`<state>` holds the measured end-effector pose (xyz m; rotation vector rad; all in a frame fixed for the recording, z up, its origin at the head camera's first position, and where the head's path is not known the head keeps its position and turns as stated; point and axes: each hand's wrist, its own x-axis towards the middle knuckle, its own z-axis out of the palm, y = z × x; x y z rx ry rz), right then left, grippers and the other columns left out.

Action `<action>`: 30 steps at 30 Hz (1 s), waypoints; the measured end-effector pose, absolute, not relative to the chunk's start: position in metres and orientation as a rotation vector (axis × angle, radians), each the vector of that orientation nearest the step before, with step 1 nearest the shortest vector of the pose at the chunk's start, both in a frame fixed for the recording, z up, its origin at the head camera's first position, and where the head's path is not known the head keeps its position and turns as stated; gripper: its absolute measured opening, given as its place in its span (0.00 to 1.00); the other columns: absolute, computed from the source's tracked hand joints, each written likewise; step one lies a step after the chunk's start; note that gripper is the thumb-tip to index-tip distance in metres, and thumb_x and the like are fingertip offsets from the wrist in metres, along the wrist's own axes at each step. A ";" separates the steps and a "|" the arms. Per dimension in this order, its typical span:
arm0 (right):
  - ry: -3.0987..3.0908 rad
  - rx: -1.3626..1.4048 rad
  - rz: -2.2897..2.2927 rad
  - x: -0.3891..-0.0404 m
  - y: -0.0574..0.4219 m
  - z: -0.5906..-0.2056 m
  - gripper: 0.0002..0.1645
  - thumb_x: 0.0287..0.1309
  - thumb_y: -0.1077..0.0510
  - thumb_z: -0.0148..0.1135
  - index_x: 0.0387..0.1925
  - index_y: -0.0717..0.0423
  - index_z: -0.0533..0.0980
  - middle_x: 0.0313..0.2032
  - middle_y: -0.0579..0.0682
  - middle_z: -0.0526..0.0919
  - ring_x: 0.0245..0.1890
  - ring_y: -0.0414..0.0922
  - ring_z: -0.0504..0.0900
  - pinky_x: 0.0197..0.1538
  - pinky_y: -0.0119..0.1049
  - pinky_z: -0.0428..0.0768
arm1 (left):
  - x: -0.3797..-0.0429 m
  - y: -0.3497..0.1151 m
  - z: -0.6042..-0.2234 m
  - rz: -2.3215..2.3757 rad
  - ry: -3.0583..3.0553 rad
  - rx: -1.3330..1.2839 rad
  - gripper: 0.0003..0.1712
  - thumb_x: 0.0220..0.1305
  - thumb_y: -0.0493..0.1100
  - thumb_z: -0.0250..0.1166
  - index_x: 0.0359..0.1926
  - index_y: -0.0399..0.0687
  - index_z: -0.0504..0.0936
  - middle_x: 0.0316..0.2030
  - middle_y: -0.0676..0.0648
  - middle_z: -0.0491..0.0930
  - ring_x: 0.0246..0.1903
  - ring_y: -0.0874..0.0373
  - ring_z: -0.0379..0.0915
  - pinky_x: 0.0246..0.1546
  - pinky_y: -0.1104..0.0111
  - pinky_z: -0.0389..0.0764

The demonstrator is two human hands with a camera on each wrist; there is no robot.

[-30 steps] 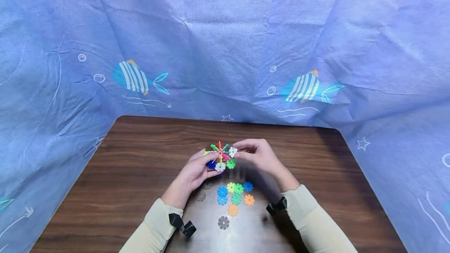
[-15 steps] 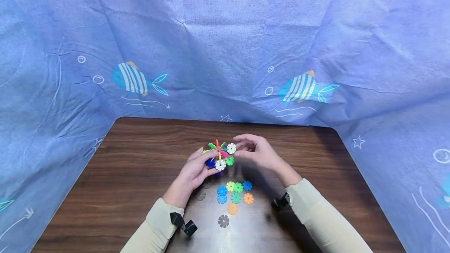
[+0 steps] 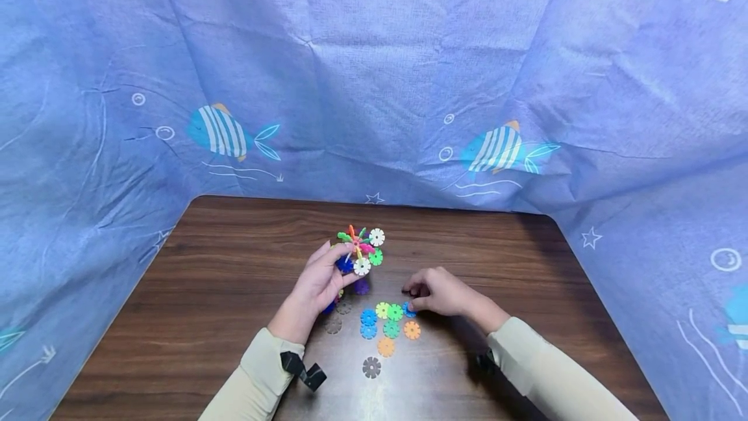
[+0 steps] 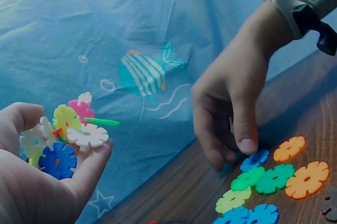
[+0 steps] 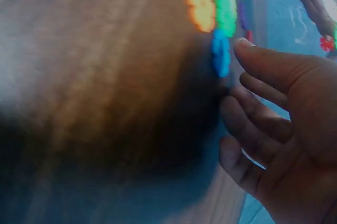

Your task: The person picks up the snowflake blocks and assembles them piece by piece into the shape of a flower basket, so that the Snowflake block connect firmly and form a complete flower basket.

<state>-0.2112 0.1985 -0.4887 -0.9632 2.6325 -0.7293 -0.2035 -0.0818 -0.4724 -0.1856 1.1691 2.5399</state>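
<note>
My left hand (image 3: 310, 284) holds up a cluster of joined notched plastic discs (image 4: 67, 121), fingers and thumb around it. White, blue, green, yellow and pink discs stick out at various angles; part of the cluster is hidden by the hand. My right hand (image 3: 441, 292) is low over the table, with its thumb at a loose blue notched disc (image 4: 255, 160). In the right wrist view, that blue disc (image 5: 221, 56) lies just beside the thumb tip, and the slightly bent fingers show nothing between them.
Several loose discs lie near the blue one: orange (image 3: 411, 330), green (image 3: 391, 329), yellow (image 3: 382, 310) and more blue (image 3: 368, 318). A dark grey disc (image 3: 371, 368) lies closer to the front of the wooden table (image 3: 245, 265). Behind hangs a blue fish-print cloth (image 3: 374, 83).
My right hand has left the cluster's side and come down and right to the blue disc. My left hand has shifted slightly up and left with the cluster.
</note>
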 end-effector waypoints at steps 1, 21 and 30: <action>2.639 -0.967 -0.709 -0.210 0.198 -0.491 0.16 0.55 0.54 0.78 0.45 0.52 0.87 0.36 0.43 0.86 0.36 0.38 0.81 0.40 0.32 0.81 | -0.204 -0.082 -0.472 2.548 1.160 -0.196 0.22 0.75 0.38 0.56 0.66 0.44 0.67 0.56 0.43 0.79 0.52 0.52 0.82 0.60 0.46 0.79; 2.636 -0.899 -0.758 -0.212 0.196 -0.489 0.12 0.54 0.62 0.77 0.37 0.50 0.81 0.32 0.40 0.84 0.32 0.35 0.80 0.36 0.30 0.80 | -0.205 -0.085 -0.471 2.618 1.110 -0.323 0.48 0.75 0.41 0.59 0.83 0.48 0.39 0.78 0.39 0.54 0.74 0.45 0.60 0.71 0.40 0.63; 2.682 -0.682 -1.308 -0.229 0.180 -0.457 0.05 0.59 0.56 0.75 0.34 0.48 0.84 0.28 0.45 0.87 0.28 0.43 0.84 0.31 0.32 0.81 | -0.205 -0.083 -0.475 2.572 1.207 -0.243 0.32 0.77 0.42 0.56 0.77 0.46 0.58 0.73 0.36 0.62 0.72 0.44 0.62 0.70 0.41 0.67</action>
